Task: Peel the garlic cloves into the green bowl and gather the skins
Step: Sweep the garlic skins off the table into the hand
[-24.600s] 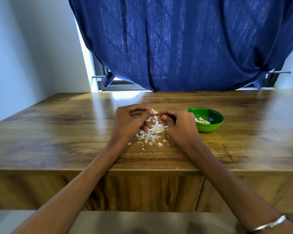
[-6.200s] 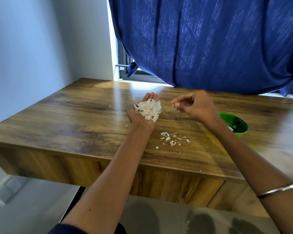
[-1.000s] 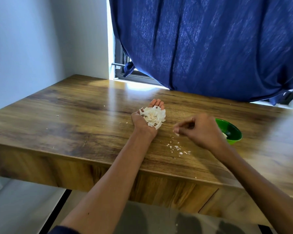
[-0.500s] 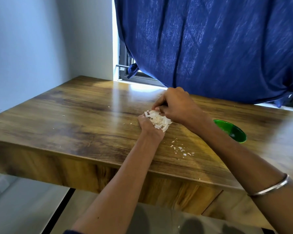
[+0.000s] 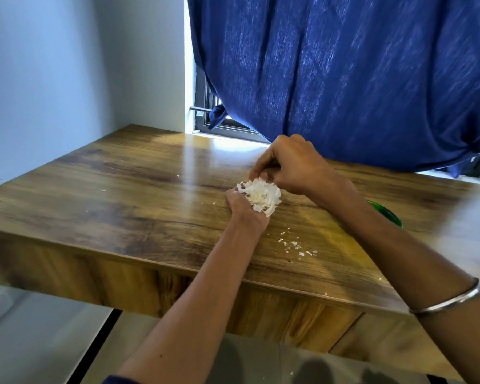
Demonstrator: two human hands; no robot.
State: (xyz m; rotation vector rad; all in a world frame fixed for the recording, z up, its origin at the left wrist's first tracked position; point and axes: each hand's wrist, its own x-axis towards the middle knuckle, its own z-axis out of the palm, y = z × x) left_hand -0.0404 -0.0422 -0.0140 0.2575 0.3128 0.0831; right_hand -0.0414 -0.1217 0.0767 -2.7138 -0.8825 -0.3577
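Wooden table (image 5: 122, 200) lying beneath, left hand (image 5: 240, 206) cupping white papery garlic skins (image 5: 261, 195), right hand (image 5: 291, 167) pinching down onto them from above, green bowl (image 5: 388, 216) sitting right of both.

Wooden table (image 5: 122, 195) with dark grain, glossy top catching daylight. Behind it, dark blue curtain (image 5: 344, 79) draped over dark-framed window (image 5: 205, 117), bright strip showing at left edge. Pale blue-white walls (image 5: 53, 79) meeting in corner. Grey floor (image 5: 25, 342) below.
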